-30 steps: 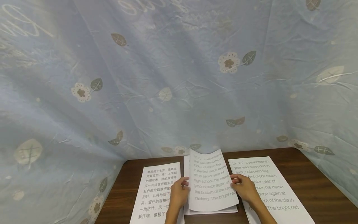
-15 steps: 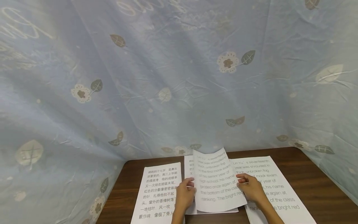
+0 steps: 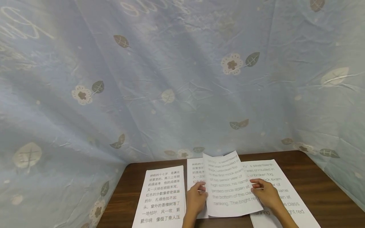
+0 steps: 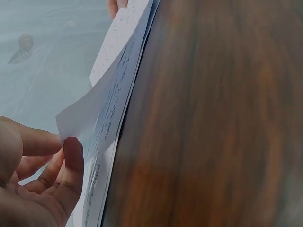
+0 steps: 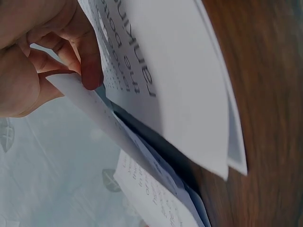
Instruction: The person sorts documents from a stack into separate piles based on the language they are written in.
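Note:
A printed sheet of paper with English text, slightly curved, is held up between my two hands. My left hand pinches its left edge between thumb and fingers; the left wrist view shows that raised paper edge in the grip. On the opposite side my right hand pinches the right edge, also visible in the right wrist view as a paper edge. Below the sheet lies a middle paper stack with Chinese text, mostly covered. The sheet's right side overlaps the right paper stack with English text.
A left paper stack with Chinese text lies beside the middle one. Everything rests on a dark brown wooden table. Behind and around it hangs a pale blue curtain with leaf and flower prints.
Both hands have moved right with the English sheet between them. More Chinese text on the middle stack is uncovered, and the sheet covers more of the right stack.

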{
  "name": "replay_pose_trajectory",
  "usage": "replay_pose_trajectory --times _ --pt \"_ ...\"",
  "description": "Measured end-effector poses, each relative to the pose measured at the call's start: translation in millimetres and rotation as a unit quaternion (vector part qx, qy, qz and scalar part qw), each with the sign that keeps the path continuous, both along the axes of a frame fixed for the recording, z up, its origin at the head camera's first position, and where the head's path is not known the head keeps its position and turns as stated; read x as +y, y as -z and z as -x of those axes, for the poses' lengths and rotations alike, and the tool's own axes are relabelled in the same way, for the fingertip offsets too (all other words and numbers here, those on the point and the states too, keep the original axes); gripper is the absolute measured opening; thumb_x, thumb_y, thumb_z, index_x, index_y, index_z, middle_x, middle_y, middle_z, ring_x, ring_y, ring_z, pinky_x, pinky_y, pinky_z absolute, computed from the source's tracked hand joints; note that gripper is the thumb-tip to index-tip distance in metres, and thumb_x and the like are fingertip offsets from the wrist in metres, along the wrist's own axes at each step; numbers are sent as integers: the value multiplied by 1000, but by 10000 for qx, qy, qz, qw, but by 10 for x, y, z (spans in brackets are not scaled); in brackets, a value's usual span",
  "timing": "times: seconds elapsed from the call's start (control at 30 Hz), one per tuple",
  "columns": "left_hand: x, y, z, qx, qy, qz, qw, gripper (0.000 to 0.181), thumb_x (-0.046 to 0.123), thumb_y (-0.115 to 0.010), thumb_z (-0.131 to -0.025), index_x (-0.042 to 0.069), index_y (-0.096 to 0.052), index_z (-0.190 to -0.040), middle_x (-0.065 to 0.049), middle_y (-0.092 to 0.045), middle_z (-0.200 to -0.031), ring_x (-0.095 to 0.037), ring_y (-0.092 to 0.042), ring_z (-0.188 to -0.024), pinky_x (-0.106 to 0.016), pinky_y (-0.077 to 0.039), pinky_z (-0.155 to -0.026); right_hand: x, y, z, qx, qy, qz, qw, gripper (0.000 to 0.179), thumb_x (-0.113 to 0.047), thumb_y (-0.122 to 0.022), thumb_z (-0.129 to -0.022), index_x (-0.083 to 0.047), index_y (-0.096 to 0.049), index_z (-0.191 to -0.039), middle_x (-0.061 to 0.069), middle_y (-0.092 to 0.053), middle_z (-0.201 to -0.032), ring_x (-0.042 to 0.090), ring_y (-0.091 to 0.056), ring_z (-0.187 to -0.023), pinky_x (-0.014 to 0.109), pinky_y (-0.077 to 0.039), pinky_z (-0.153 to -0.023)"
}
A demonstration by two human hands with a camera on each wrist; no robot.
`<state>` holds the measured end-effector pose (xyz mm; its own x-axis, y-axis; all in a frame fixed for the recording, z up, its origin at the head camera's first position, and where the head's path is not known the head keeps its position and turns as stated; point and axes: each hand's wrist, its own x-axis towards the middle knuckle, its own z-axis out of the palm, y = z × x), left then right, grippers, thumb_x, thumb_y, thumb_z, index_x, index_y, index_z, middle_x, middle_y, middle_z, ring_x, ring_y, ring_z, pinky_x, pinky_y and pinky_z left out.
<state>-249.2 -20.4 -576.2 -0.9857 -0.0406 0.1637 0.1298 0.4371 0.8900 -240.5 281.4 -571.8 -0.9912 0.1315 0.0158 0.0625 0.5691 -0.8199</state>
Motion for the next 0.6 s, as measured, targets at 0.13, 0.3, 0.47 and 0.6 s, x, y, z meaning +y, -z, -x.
replay_pose_trajectory --times 0.13,0.3,0.47,0.6 --pt "57 15 -18 65 31 -171 9998 41 -7 -74 -81 2 -75 -121 -3 -73 -96 -4 -67 -79 -19 -55 -64 83 6 -13 -15 -21 -129 9999 46 -13 -72 -96 3 -66 -139 15 -76 -118 25 -75 -104 28 -51 -81" --pt "154 36 -33 -65 85 -378 9992 42 -8 -73 -82 0 -74 -123 -4 -72 -97 -7 -68 -78 -19 -55 -63 198 16 -36 -43 -16 -356 9994 47 -15 -72 -97 3 -66 -140 14 -76 -118 26 -75 -106 30 -51 -83" --pt "235 60 -32 -149 109 -465 9987 41 -7 -73 -82 0 -74 -122 -3 -72 -96 -5 -67 -76 -19 -54 -63 274 16 -52 -39 -27 -465 9989 47 -15 -71 -97 4 -65 -139 16 -77 -118 33 -75 -109 48 -54 -95" --pt "284 67 -34 -141 96 -583 9982 41 -8 -72 -81 0 -75 -121 -3 -72 -94 -4 -66 -74 -18 -53 -63 330 16 -54 -53 -28 -511 9987 47 -15 -72 -96 5 -65 -139 17 -77 -118 32 -75 -108 48 -53 -96"
